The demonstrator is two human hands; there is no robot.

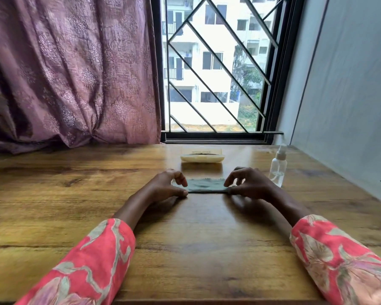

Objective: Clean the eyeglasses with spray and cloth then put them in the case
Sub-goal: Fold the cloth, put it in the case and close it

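Observation:
A grey-green cleaning cloth (206,186) lies flat in the middle of the wooden table (75,194). My left hand (169,187) pinches its left end between thumb and fingers. At the cloth's right end my right hand (246,186) pinches it the same way. Behind the cloth sits a cream eyeglass case (202,158), open, with its lid standing at the back. A clear spray bottle (278,167) with a white nozzle stands upright to the right of my right hand. The eyeglasses are not visible.
A purple curtain (70,73) hangs down to the table's back left. A barred window (216,69) is straight ahead. A grey wall (343,95) borders the table on the right, close behind the bottle.

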